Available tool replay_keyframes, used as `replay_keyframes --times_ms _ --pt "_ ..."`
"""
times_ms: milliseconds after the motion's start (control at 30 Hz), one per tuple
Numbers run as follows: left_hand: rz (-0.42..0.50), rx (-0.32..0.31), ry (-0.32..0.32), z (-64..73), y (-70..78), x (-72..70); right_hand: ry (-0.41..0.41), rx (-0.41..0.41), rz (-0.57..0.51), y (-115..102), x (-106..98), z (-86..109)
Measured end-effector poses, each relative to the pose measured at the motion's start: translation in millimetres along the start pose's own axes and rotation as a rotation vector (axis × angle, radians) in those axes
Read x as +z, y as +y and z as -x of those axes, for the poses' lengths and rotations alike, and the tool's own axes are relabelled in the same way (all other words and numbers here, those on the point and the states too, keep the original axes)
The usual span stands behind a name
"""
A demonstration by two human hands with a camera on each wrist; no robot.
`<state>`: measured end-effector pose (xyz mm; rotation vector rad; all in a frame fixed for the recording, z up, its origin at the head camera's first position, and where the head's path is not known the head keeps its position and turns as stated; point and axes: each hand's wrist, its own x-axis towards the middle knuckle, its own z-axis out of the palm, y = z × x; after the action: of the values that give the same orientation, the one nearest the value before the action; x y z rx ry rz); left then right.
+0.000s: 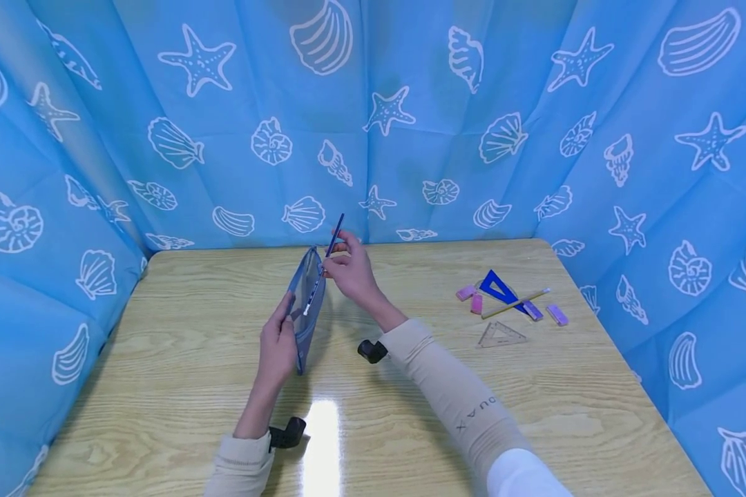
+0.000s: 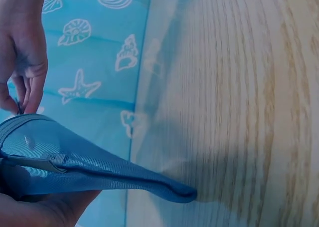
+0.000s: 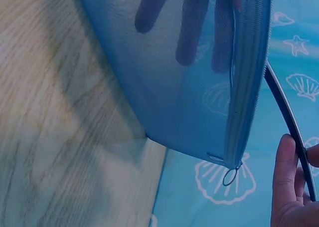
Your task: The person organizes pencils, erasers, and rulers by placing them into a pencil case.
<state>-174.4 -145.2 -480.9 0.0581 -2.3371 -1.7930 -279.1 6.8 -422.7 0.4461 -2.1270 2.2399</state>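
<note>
My left hand (image 1: pixel 278 348) grips a blue mesh zip pouch (image 1: pixel 304 348) and holds it up on edge above the table. Through the mesh in the right wrist view, the left fingers show behind the pouch (image 3: pixel 164 97). A dark blue pencil (image 1: pixel 333 235) is pinched between the thumb and fingers of my right hand (image 1: pixel 356 276). It slants down, its pale end at the zip side of the pouch; how far it reaches inside I cannot tell. In the left wrist view, the right hand (image 2: pixel 25 52) is beyond the pouch's upper edge.
On the table's right side lie a blue set square (image 1: pixel 500 288), a yellow pencil (image 1: pixel 514 304) across it, a clear set square (image 1: pixel 500 335) and several pink and purple erasers (image 1: pixel 557 315). A blue shell-patterned curtain (image 1: pixel 373 159) surrounds the wooden table (image 1: pixel 193 359).
</note>
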Motion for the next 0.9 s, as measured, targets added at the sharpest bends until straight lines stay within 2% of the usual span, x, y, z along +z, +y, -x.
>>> replay_keyframes --times_ms 300,567,900 --pt "0.047 -0.016 0.017 2.0 -1.3 4.3 -0.045 0.040 0.090 5 6 3.5" --pt "0.050 -0.033 0.013 2.3 0.8 7.0 -0.082 0.015 0.161 5 9 9.3" --pt "0.043 -0.035 0.050 1.7 0.2 7.9 -0.113 -0.025 0.196 4 11 12.3"
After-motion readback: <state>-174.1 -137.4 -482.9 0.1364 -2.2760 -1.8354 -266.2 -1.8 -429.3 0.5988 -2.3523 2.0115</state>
